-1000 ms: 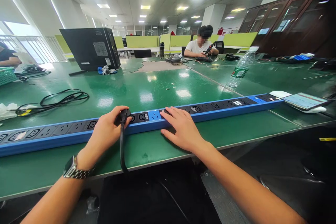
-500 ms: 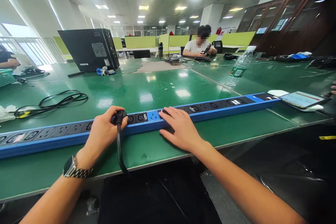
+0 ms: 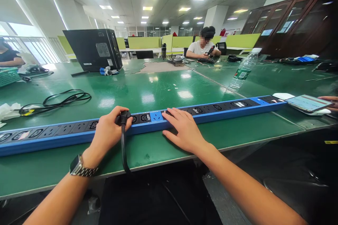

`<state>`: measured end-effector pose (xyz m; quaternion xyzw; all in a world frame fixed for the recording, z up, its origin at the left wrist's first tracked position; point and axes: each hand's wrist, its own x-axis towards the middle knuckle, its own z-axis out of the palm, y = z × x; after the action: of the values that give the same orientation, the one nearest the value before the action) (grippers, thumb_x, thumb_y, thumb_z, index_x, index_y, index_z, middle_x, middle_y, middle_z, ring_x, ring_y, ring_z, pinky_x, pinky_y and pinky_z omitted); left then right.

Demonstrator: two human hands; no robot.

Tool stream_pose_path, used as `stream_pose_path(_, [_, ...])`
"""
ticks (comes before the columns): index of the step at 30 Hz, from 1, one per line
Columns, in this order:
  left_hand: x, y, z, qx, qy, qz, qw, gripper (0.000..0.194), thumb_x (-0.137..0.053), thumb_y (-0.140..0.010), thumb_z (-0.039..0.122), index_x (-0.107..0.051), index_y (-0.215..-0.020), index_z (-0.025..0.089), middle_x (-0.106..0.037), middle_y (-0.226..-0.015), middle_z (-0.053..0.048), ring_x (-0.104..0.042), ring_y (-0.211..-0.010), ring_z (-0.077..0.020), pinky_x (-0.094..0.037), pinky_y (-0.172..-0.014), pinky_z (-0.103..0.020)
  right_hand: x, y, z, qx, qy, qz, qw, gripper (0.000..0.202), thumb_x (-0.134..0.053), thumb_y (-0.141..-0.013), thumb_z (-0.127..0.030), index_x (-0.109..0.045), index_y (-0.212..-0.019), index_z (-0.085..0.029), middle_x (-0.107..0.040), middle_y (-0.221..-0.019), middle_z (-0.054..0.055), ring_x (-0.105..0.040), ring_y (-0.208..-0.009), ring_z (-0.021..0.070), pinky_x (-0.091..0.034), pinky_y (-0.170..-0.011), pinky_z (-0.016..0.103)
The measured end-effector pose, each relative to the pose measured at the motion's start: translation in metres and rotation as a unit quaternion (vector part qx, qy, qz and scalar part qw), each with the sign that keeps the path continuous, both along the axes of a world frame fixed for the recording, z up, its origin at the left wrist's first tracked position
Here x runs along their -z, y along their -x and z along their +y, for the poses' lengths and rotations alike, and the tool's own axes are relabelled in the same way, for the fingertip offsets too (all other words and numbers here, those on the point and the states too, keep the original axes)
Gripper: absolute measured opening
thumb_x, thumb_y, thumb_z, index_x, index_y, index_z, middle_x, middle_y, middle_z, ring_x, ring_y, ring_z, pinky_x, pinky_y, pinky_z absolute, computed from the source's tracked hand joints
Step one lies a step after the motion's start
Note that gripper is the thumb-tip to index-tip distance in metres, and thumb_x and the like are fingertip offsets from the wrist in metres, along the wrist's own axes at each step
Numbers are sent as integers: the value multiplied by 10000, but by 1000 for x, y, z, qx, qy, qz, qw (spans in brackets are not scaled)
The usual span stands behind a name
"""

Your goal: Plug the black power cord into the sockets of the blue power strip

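Observation:
A long blue power strip (image 3: 224, 116) with black and blue sockets lies across the green table (image 3: 148, 154). My left hand (image 3: 109, 130), with a watch on its wrist, is closed round a black plug (image 3: 125, 116) at the strip's sockets. How far the plug sits in a socket is hidden by the hand. The plug's thick cable (image 3: 123, 147) hangs over the table's front edge. Just right of a blue socket (image 3: 156, 116), my right hand (image 3: 183, 130) rests on the strip with its fingers spread, holding nothing.
A coiled black cable (image 3: 66, 99) lies at the left, and a computer case (image 3: 93, 50) stands behind it. At the right are a plastic bottle (image 3: 243, 72) and a tablet (image 3: 307, 103), with another person's hand (image 3: 330, 102) at it. A person (image 3: 203, 46) sits across the table.
The view has shifted slightly, so most things appear a little further right. Another person's hand has come further into view at the tablet. Both my hands keep their places on the strip.

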<state>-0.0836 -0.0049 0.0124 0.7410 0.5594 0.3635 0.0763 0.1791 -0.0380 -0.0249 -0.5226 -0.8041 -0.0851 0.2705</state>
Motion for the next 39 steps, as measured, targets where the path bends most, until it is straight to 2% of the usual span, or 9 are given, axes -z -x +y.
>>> stream_pose_path(5, [1,2,1,-8,-13,10,1000,339,-594,-794,468,-614,-1026,221,-702,-807,-24,-602,-665,-170,-442,-653,-275,-1,0,0,-5,1,0,1000,546,-617,-859,-380,-542,-1369,-200,-503,-1451,122,-420,-1364,297,-328,-1122,515])
stream_pose_path(12, [1,6,1,15,-2,0,1000,408,-603,-800,539,-624,-1061,226,-696,-810,-21,-581,-667,-167,-432,-637,-269,0,0,0,-4,0,9,1000,539,-618,-853,-367,-542,-1368,-226,-510,-1445,118,-424,-1361,298,-339,-1110,534])
stream_pose_path(31, [4,4,2,-14,-8,30,999,434,-584,-819,570,-650,-1131,276,-690,-810,-12,-550,-655,-173,-410,-647,-279,-1,-1,0,-3,-1,-8,1000,539,-612,-861,-376,-543,-1366,-200,-507,-1449,110,-424,-1359,300,-331,-1122,506])
stream_pose_path(39, [2,0,0,-35,7,47,998,424,-560,-832,544,-626,-1156,278,-700,-889,-18,-580,-715,-185,-393,-634,-277,1,-1,0,-6,-7,-2,1000,536,-616,-859,-372,-545,-1363,-204,-511,-1445,117,-425,-1361,298,-342,-1112,513])
